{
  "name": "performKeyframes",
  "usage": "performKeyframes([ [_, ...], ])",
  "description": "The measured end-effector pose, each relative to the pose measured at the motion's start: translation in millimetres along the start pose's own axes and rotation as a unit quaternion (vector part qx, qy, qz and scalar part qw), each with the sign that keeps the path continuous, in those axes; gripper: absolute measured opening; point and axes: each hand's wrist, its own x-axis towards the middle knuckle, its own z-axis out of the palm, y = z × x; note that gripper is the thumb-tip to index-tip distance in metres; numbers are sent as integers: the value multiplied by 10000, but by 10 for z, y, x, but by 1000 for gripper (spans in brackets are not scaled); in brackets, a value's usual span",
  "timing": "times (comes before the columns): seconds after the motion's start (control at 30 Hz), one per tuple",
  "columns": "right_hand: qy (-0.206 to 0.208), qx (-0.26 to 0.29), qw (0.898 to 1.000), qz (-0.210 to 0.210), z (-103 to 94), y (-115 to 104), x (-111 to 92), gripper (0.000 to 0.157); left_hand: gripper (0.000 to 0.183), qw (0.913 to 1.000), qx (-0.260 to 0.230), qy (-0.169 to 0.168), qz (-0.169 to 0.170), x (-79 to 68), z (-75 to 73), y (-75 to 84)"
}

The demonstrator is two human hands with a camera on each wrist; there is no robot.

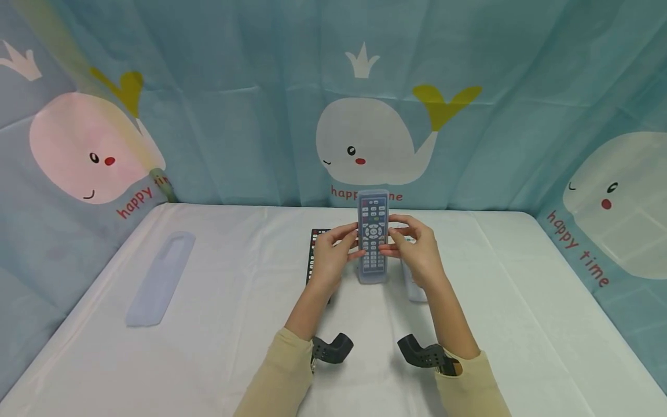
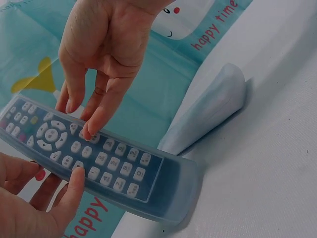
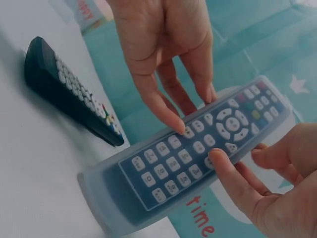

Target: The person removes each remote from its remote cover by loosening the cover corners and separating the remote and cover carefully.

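Observation:
A dark-faced remote control [image 1: 373,211] with pale buttons stands upright inside a translucent protective cover [image 1: 373,279], facing me. My left hand [image 1: 328,255] pinches its left edge, and my right hand [image 1: 418,250] pinches the right edge; fingertips of both reach onto the button face. In the left wrist view the cover [image 2: 185,191] extends past the lower end of the remote as a bare strip. Partly behind my left hand lies a black remote control [image 3: 69,94] with white buttons. Behind my right hand is a long pale object [image 1: 415,291], mostly hidden there.
A flat, translucent bluish cover [image 1: 158,284] lies on the left of the white-clothed table [image 1: 208,370]. Teal curtains [image 1: 234,145] with printed whales stand along the back and both sides. Dark wrist camera mounts [image 1: 333,349] project inward from both wrists.

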Motion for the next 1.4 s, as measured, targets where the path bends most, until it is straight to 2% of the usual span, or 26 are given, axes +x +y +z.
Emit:
performKeyframes([
  [0.57,33,266,9996,67,-21,-37,-2,41,29,9999,-62,-20,129,-7,8,28],
  [0.93,-180,384,9991,-50,-50,-50,-1,36,25,9994,-278,-102,176,6,5,45],
  [1.23,-312,373,9985,-232,-71,-17,13,40,25,9993,-178,-250,196,7,2,48],
  [1.4,-366,250,9990,-113,-81,-6,17,42,29,9987,-26,-426,264,0,-8,46],
])
